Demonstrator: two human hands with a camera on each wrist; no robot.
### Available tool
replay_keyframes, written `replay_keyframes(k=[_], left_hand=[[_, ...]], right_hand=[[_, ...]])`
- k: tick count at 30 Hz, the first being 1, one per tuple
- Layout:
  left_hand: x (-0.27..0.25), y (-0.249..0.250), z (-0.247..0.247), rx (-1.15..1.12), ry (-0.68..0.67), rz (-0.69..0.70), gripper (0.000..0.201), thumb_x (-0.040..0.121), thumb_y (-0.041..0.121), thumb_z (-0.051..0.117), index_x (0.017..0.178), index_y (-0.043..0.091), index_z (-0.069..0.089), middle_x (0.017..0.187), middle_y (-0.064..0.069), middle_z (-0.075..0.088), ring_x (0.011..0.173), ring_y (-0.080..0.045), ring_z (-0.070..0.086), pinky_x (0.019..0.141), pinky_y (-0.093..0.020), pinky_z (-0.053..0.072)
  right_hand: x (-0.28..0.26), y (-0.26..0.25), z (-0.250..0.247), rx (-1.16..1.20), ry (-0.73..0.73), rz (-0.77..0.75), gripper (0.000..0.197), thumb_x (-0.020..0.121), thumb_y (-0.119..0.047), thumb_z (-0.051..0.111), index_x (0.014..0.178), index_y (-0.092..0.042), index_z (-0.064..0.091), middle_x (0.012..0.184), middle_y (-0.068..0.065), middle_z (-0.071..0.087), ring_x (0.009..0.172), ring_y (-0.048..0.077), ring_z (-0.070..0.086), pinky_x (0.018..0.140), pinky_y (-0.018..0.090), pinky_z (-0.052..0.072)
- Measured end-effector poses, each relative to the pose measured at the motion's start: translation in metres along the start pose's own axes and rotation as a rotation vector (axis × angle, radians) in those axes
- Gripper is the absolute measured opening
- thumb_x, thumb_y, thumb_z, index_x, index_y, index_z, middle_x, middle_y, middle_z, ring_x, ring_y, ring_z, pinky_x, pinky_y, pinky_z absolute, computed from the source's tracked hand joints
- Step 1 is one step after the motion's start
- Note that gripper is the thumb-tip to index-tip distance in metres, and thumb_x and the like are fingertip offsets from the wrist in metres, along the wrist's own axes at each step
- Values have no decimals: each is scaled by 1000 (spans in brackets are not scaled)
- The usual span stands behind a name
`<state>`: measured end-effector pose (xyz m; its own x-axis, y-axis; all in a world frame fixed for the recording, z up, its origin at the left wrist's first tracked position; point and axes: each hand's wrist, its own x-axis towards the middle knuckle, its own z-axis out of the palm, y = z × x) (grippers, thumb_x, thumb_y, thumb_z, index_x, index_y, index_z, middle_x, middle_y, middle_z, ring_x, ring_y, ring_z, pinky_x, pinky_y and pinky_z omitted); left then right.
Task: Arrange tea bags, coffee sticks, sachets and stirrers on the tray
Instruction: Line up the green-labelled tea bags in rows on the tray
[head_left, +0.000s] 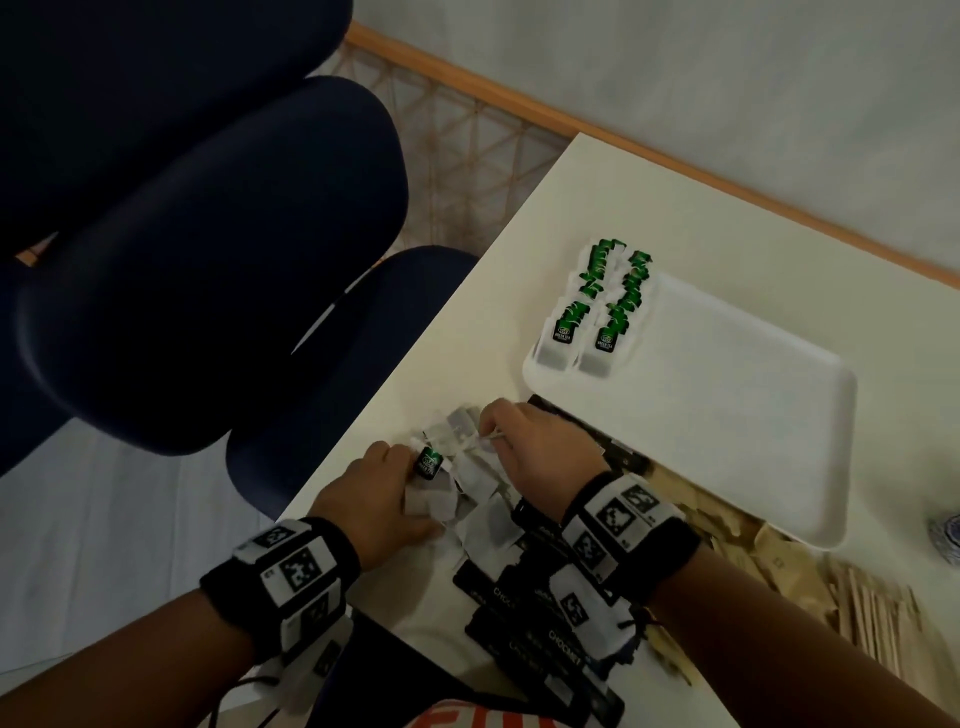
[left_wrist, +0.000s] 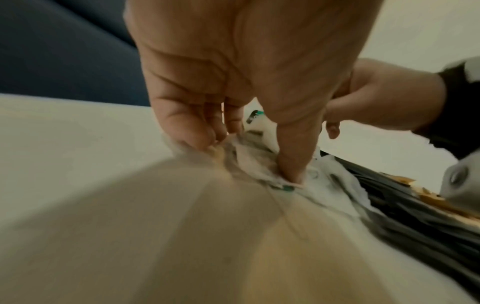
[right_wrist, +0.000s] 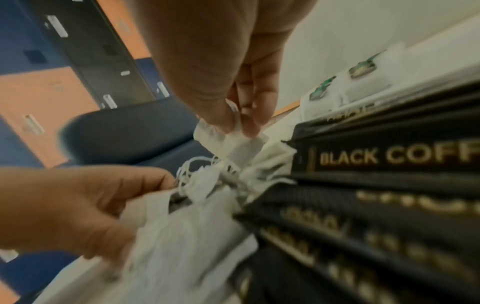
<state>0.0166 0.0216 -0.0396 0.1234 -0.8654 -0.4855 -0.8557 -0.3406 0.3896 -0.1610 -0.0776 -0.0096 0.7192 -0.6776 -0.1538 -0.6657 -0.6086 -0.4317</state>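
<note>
White tea bag (right_wrist: 241, 148) is pinched by the right hand (head_left: 540, 447), while the left hand (head_left: 374, 493) grips the loose tea-bag pile (head_left: 475, 480), near-left of the tray (head_left: 727, 415).

One tray (head_left: 727, 415), two rows of tea bags (head_left: 618, 312), one loose tea-bag heap (head_left: 478, 480).

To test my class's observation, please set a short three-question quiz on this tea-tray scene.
1. True or false: the white tray holds two rows of green tea bags.
2. The right hand pinches: A a stirrer; B a loose tea bag; C a sachet.
3. Name the black packets lying off the tray.
Key: 1 true; 2 B; 3 coffee sticks.
</note>
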Motion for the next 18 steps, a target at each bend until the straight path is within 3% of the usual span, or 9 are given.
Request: replay_keyframes(k=[3,5,6,8,11,13,15,18], left_hand=[[5,2,2,-22,-5,42,40,79,45,66,109,26,48,97,7,39,84,-13,47,70,-29,42],[7,4,0,-73,-11,78,25,85,35,61,105,23,51,100,4,45,87,-15,53,75,-30,45],[8,6,-2,-98,-15,103,19,87,30,60,101,22,51,101,2,50,90,-18,55,76,-30,45],[9,11,-9,-136,-12,156,10,87,23,59,94,22,52,99,0,58,92,-19,58,74,-29,43],[10,21,-22,-168,14,184,7,85,21,60,85,20,54,86,5,60,84,-17,57,69,-26,41],[13,26,-31,-142,37,196,15,84,24,63,75,23,50,75,9,55,73,-13,54,60,-23,37],[18,31,-41,-156,44,189,15,83,25,64,74,24,52,72,9,55,66,-7,50,53,-18,34],[26,35,-55,-117,54,187,13,84,24,61,74,20,55,75,6,57,70,-14,53,59,-26,41]], right_hand=[[-4,-7,10,-77,-15,-72,28,90,-40,53,108,-18,59,100,4,63,93,25,59,72,35,48],[-8,-7,17,-138,-40,-97,45,79,-58,59,104,-21,62,94,0,66,87,21,62,66,32,48],[-8,-7,20,-164,-46,-100,48,76,-59,61,104,-21,62,92,0,66,84,22,63,63,32,48],[-8,-7,25,-182,-49,-89,42,79,-47,64,107,-16,61,98,4,65,88,27,62,63,35,49],[-7,-7,23,-121,-40,-20,29,89,-30,54,111,-11,56,109,8,61,100,30,57,74,37,45],[-6,-3,17,-49,-59,38,24,90,-27,48,104,-9,57,105,11,62,97,31,57,75,36,44],[-7,3,10,64,-63,82,25,88,-30,46,97,-10,59,96,10,65,90,30,60,73,35,45],[-10,14,-2,177,4,172,19,89,-23,54,103,-18,66,91,-1,67,82,18,59,71,30,48]])
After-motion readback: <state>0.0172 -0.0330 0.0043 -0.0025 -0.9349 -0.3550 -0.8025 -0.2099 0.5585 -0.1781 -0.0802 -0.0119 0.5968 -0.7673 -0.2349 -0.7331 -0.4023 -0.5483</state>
